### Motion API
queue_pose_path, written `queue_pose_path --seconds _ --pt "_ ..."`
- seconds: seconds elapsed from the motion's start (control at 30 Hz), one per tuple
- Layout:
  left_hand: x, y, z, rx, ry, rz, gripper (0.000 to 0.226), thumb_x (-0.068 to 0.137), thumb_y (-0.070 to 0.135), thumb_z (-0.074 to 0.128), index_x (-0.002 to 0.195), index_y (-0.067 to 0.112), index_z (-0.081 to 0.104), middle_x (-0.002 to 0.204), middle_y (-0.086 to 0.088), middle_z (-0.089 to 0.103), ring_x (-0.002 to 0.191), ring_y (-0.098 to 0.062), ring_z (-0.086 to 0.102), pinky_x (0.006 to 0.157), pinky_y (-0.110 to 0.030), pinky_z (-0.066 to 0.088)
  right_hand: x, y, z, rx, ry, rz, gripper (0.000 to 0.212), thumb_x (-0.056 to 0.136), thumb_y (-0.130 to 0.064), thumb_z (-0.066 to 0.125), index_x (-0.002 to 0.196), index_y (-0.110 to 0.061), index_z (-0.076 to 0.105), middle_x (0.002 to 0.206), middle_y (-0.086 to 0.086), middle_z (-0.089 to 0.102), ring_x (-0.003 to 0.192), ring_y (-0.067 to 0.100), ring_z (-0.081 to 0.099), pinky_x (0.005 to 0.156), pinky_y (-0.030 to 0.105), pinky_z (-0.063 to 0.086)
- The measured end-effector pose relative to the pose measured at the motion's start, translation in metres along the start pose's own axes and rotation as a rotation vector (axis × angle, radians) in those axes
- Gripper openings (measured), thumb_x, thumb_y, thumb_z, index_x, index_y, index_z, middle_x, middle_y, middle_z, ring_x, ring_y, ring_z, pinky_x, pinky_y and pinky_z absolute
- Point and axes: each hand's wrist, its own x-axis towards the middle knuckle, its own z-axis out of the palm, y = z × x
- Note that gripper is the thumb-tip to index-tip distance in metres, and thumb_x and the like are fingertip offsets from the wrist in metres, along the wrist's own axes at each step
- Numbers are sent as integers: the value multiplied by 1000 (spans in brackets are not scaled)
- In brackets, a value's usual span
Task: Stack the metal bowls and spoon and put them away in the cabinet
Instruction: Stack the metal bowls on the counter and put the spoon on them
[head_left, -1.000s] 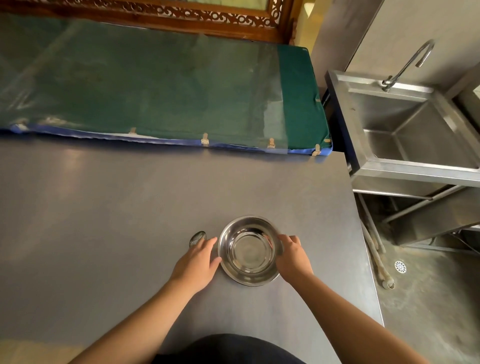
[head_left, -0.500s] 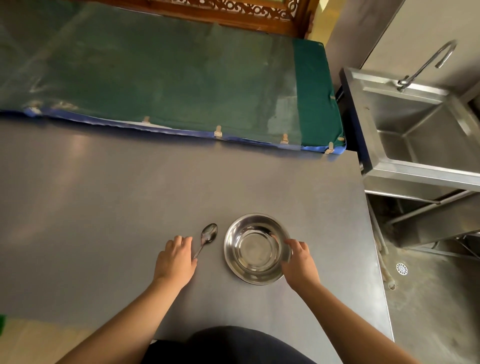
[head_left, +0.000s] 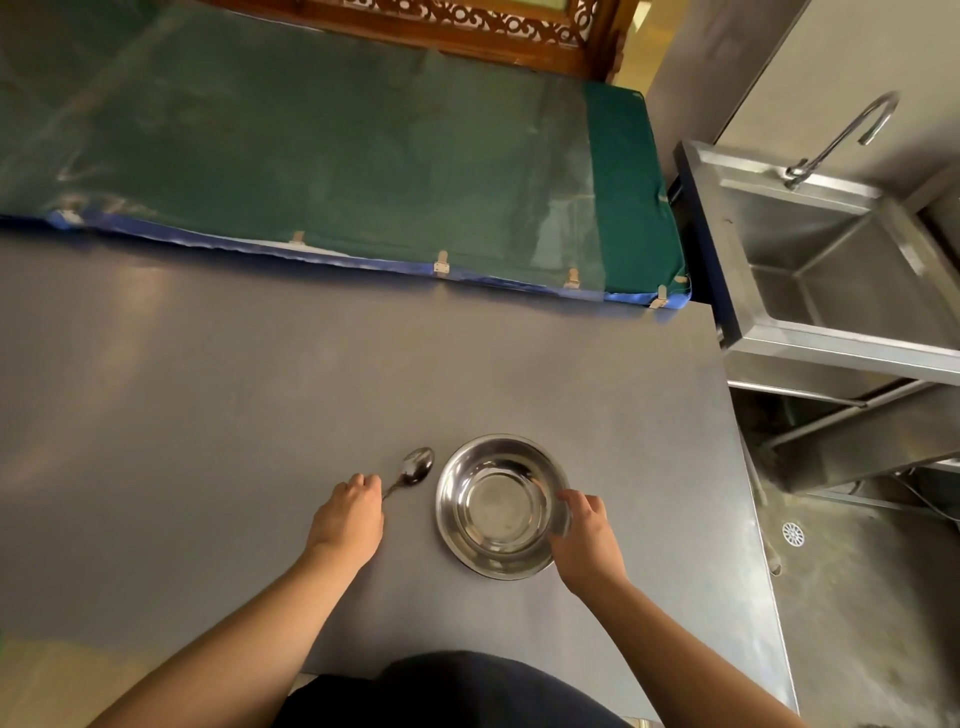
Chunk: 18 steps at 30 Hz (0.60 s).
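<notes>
Shiny metal bowls (head_left: 500, 506), nested as one stack, sit on the grey table (head_left: 260, 395) near its front right. My right hand (head_left: 587, 535) grips the stack's right rim. A metal spoon (head_left: 413, 469) lies just left of the bowls, its bowl end pointing away from me. My left hand (head_left: 349, 517) has its fingers closed over the spoon's handle, which is mostly hidden under them. No cabinet is in view.
A green padded bench (head_left: 363, 156) with a clear plastic cover runs along the table's far edge. A steel sink (head_left: 841, 270) with a curved tap (head_left: 841, 137) stands to the right, beyond the table's right edge. A floor drain (head_left: 793, 533) lies below.
My left hand left the bowls' left rim, moved left and closed on the spoon's handle. My right hand stayed on the right rim. The view shifted slightly.
</notes>
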Motion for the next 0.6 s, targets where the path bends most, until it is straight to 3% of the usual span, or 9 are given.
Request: queue_pose_path --seconds 0.23,0.47,0.6 --pt "-5 -21 -14 -146 90 -10 14 97 10 45 108 10 54 112 -10 60 102 -31 61 80 -40 51 3 -8 7 0 -10 6 51 90 -6 59 135 -24 46 129 2 43 73 12 54 68 31 58" --pt "-18 -20 -40 -308 268 122 10 95 10 50 102 8 58 99 -8 66 90 -33 60 71 -39 49 6 -31 19 23 -45 -14 45 89 -6 54 132 -20 49 115 -3 39 69 12 54 60 26 49" --pt "-23 -12 -49 -303 287 192 10 96 11 51 102 11 59 100 -5 68 92 -30 60 73 -37 48 9 -47 26 49 -71 -10 46 89 -6 52 133 -18 50 118 -1 40 67 10 53 64 27 47"
